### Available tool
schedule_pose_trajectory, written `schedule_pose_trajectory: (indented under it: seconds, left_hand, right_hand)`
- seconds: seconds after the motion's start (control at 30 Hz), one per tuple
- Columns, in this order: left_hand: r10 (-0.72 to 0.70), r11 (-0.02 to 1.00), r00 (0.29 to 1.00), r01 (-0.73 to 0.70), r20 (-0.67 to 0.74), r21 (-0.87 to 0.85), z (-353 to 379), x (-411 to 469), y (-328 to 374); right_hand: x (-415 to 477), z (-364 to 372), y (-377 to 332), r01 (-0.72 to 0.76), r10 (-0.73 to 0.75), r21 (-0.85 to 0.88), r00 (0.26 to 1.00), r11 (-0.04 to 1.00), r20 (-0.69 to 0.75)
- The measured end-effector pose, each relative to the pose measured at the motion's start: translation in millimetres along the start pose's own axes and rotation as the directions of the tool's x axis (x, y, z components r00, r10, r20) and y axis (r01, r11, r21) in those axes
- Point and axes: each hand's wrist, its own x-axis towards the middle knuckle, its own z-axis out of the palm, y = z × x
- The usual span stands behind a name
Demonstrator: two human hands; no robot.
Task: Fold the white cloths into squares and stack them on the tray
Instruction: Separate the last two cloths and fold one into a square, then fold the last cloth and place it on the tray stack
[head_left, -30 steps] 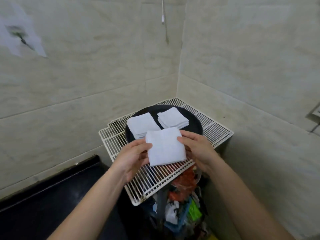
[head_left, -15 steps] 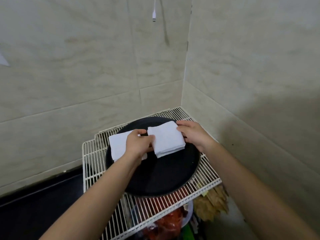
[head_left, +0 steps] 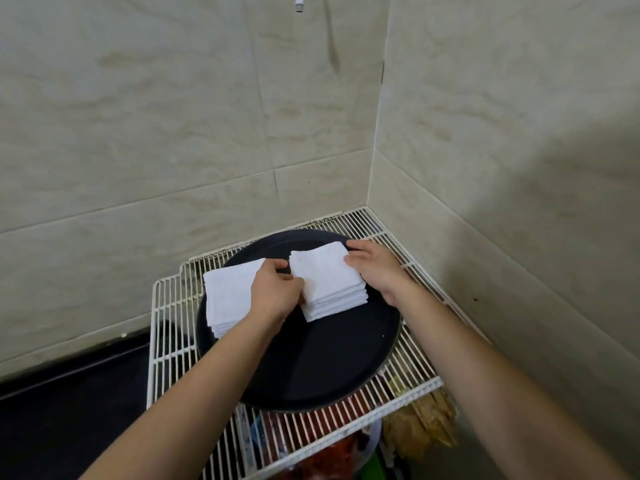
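Observation:
A round black tray (head_left: 329,368) lies on a white wire rack (head_left: 173,341). Two stacks of folded white cloths sit on the tray's far half. The left stack (head_left: 227,299) is partly covered by my left hand. A folded white cloth (head_left: 322,275) lies on top of the right stack (head_left: 336,303). My left hand (head_left: 275,292) pinches that cloth's left edge. My right hand (head_left: 375,268) holds its right edge, fingers curled around the far corner.
Tiled walls meet in a corner just behind the rack. A dark counter (head_left: 69,393) lies at the lower left. Coloured bags and packets (head_left: 346,445) sit under the rack. A white cable end (head_left: 299,3) hangs at the top.
Both hands carried the folded cloth from the rack's front edge onto the right stack on the tray. The view has moved closer and to the right.

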Motion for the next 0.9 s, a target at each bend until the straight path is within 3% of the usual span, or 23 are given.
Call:
schedule_pose_trajectory:
  seconds: [0.23, 0.37, 0.5, 0.6, 0.67, 0.77, 0.9]
  left_hand:
    - [0.015, 0.992, 0.999, -0.018, 0.028, 0.124, 1, 0, -3]
    - [0.053, 0.977, 0.993, -0.074, 0.110, 0.201, -13, -5, 10]
    - [0.374, 0.869, 0.926, -0.368, 0.047, 0.332, -52, -16, 36]
    - [0.665, 0.640, 0.746, -0.541, -0.039, 0.546, -96, -32, 33]
    - [0.727, 0.476, 0.685, -0.449, -0.051, 0.756, -130, -39, 11]
    - [0.642, 0.411, 0.762, -0.245, -0.088, 0.878, -182, -53, -41]
    - [0.538, 0.359, 0.825, -0.040, -0.172, 0.932, -247, -84, -102]
  right_hand:
    - [3, 2, 7, 0.003, -0.004, -0.004, 0.999, 1.000, -0.037]
    - [-5, 0, -9, 0.091, -0.120, -0.193, 0.982, 0.977, -0.144]
    - [-13, 2, -43, 0.304, -0.440, -0.485, 0.876, 0.820, -0.195]
    - [-24, 24, -65, 0.451, -0.667, -0.682, 0.742, 0.576, -0.072]
    - [-32, 52, -71, 0.494, -0.738, -0.765, 0.674, 0.414, 0.035]
    - [-43, 115, -65, 0.534, -0.701, -0.812, 0.672, 0.235, 0.238]
    - [-57, 198, -49, 0.636, -0.584, -0.762, 0.666, 0.120, 0.464]
